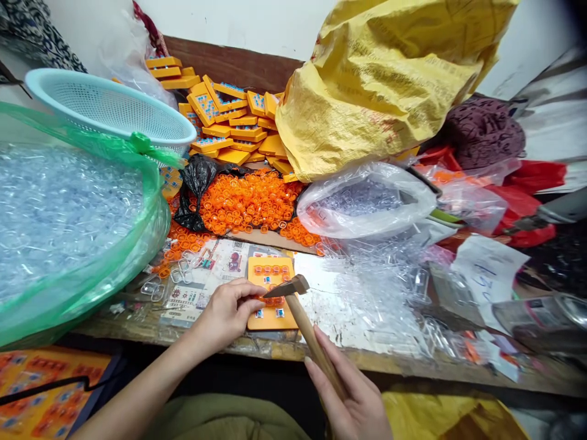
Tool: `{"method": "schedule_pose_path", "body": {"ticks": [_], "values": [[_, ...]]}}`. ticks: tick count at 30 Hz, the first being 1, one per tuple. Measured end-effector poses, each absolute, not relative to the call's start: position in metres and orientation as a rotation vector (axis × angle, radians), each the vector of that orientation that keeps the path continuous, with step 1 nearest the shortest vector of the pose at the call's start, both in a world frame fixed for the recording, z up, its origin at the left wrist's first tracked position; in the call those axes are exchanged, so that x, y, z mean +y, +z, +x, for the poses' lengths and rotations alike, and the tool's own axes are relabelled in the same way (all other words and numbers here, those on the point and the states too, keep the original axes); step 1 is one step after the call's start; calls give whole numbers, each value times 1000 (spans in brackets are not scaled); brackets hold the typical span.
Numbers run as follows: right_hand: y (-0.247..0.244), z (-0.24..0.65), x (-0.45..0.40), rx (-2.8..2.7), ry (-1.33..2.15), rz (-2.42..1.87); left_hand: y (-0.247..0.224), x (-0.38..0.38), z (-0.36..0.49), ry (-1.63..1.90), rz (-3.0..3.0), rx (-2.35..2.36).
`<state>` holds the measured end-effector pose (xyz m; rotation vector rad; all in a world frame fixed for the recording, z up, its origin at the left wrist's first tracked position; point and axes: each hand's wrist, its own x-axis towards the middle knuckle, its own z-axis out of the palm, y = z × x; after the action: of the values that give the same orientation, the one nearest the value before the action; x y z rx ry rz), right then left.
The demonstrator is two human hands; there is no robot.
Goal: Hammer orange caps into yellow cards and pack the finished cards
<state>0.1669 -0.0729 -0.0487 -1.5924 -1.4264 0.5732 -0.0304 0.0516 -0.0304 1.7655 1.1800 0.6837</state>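
Observation:
A flat orange board point(270, 322) lies on the worktable, with orange rings and small blue-and-white pieces set in it. My left hand point(232, 308) is at the board's left side, its thumb and fingertips pinched together; what they hold, if anything, is hidden. In my right hand point(346, 385) is the wooden handle of a hammer point(305, 318), gripped with the fingers along it. The hammer's metal head is over the middle of the board, its pointed end close to my left fingertips, and it covers part of the board.
Orange rings point(250, 198) are heaped behind the board. A green bag point(158, 214) of clear pieces fills the left, below a light blue basket point(114, 110). Stacked orange boards point(229, 131), a yellow sack point(367, 104) and a white bag point(316, 220) stand behind. Clear plastic pieces point(380, 293) lie right.

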Motion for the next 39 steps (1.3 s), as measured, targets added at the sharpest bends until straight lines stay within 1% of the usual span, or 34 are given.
{"method": "schedule_pose_path", "body": {"ticks": [6, 13, 19, 22, 26, 30, 35, 39], "values": [[-47, 168, -73, -1654, 507, -1498, -38, 48, -32, 700, 1844, 1217], [-40, 157, -71, -1501, 382, -1478, -50, 48, -37, 771, 1863, 1194], [-41, 164, -72, -1669, 550, -1526, -53, 49, -39, 789, 1820, 1222], [-46, 169, -70, -1539, 596, -1588, -46, 54, -42, 739, 1790, 1230], [-50, 178, -56, -1129, 634, -1718, -34, 80, -43, 729, 1871, 1357], [-49, 183, -38, -878, 843, -1636, -30, 127, -22, 799, 2061, 1463], [-45, 185, -30, -772, 988, -1528, -33, 174, 15, 691, 2188, 1491], [-44, 186, -31, -749, 1010, -1509, -28, 173, 20, 616, 2178, 1518]]}}
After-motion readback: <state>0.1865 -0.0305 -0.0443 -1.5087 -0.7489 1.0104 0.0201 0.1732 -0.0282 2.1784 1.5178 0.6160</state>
